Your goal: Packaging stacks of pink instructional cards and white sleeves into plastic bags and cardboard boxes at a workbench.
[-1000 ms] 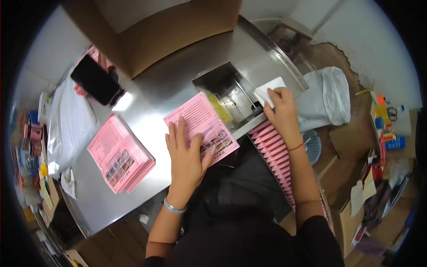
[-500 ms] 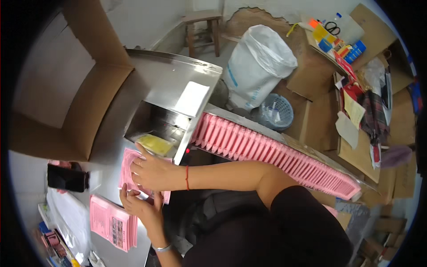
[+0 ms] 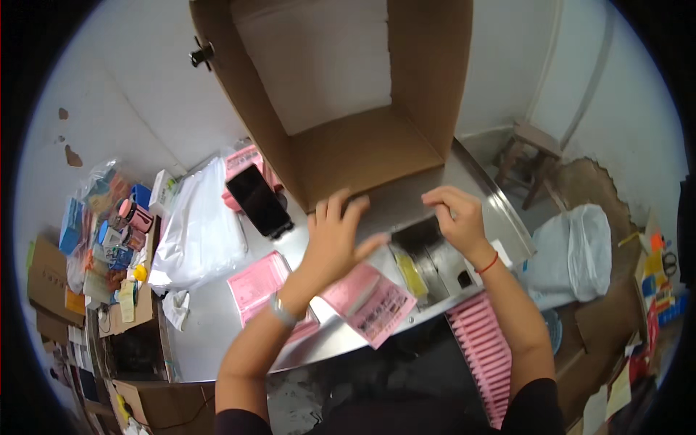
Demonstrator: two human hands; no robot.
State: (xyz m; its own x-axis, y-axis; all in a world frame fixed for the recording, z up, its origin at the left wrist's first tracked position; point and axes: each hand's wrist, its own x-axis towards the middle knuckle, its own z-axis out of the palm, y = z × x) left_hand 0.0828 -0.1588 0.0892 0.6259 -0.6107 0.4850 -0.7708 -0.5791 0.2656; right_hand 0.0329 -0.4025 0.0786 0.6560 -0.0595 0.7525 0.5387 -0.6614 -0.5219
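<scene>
Both my hands are raised above a metal worktable (image 3: 210, 333). My left hand (image 3: 333, 243) has its fingers spread with nothing in them, over a flat pink printed packet (image 3: 380, 312) lying near the table's front edge. To the left of that packet is a stack of similar pink packets (image 3: 257, 283), partly covered by my left forearm. My right hand (image 3: 462, 223) is closed with bent fingers above a sunken metal compartment (image 3: 435, 257); whatever it may hold cannot be made out. A yellow pad or packet (image 3: 411, 274) lies in the compartment.
A large open cardboard box (image 3: 370, 156) stands at the back, a black phone (image 3: 257, 203) beside it. Clear plastic bags (image 3: 203, 225) and clutter lie left. A row of pink pieces (image 3: 482, 344), a white sack (image 3: 569, 257) and a wooden stool (image 3: 533, 156) are right.
The view has swung left. Both hands have lifted off the pink packet; my left hand has spread its fingers and my right hand has moved over to the metal compartment.
</scene>
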